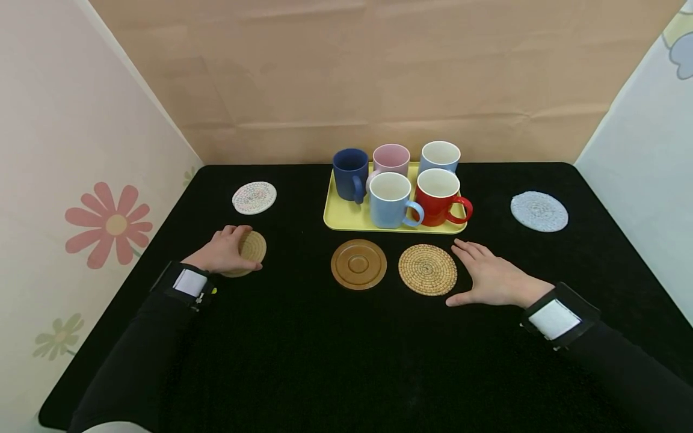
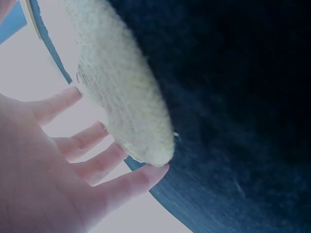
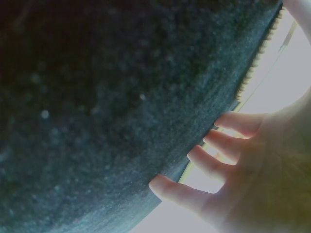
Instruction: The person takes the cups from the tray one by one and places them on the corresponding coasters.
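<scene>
Left hand [image 1: 221, 251]: grip half spread, thumb and fingers holding the tan coaster [image 1: 253, 246] by its rim at the table's [image 1: 325, 349] left; light, even pressure should suffice. Right hand [image 1: 489, 278]: fingers spread, holding nothing beside the woven coaster [image 1: 428, 269]

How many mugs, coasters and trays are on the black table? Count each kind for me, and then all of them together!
Mugs: 5
Coasters: 5
Tray: 1
Total: 11
</scene>
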A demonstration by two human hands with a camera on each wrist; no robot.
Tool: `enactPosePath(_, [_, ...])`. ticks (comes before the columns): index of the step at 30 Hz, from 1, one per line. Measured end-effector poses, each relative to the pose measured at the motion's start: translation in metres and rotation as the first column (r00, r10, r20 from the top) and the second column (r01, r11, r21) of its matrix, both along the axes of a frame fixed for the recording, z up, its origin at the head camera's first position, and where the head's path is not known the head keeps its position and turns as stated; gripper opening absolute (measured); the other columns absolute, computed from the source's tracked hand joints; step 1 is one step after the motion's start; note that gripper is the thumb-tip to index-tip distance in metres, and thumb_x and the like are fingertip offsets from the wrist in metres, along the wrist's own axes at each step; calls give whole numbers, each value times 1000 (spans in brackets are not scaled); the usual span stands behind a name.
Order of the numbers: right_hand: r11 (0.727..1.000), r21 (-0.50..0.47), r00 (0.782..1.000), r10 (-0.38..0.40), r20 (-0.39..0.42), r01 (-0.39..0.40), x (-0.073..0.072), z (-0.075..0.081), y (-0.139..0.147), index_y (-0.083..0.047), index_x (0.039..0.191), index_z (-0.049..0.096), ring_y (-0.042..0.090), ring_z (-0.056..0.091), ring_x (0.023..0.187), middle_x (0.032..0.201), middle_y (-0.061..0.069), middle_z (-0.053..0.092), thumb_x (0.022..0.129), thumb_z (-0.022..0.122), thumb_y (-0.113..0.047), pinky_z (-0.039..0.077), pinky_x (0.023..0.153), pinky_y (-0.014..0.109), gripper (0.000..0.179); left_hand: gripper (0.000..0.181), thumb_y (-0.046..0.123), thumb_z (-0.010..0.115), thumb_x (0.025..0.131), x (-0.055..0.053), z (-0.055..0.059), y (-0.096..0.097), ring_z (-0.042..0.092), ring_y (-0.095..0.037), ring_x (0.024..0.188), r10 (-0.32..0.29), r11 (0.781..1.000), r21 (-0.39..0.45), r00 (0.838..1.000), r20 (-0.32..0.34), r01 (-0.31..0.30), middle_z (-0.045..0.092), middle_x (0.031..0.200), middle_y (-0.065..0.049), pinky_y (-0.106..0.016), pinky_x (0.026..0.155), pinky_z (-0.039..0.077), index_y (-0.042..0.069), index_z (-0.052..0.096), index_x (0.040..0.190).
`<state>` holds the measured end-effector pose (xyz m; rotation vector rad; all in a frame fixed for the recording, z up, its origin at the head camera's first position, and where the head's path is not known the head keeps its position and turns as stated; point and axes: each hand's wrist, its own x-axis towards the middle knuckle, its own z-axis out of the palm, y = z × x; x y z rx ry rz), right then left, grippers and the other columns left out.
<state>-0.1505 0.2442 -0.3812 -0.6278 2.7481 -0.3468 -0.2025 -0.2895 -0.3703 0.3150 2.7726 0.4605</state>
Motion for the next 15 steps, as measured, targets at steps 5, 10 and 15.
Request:
enactPosePath(5, [1000,-2,1000,1,3,-1,0,-1,0,8,146,29,51,20,136,152,31,21,69,66,-76,30,102,65,120,98,50,76,77,-1,-1,4,28,-53,125,-13,1000,8,1000,9,12,27,140,-32,-66,91,39,2,27,147])
enactPosePath(10, [1000,-4,1000,1,5,-1,0,0,0,9,146,29,51,20,136,152,32,21,69,66,-76,29,102,65,120,97,49,76,76,0,-2,9,30,-51,124,-31,999,21,999,10,31,27,141,-31,-65,91,40,3,28,148])
enactPosePath(15, [1000,-7,1000,3,3,-3,0,0,0,9,146,29,51,19,136,152,32,21,69,67,-76,29,102,64,120,97,48,78,75,1,-2,19,33,-48,121,-64,998,27,998,7,63,29,139,-29,-63,89,42,6,30,148])
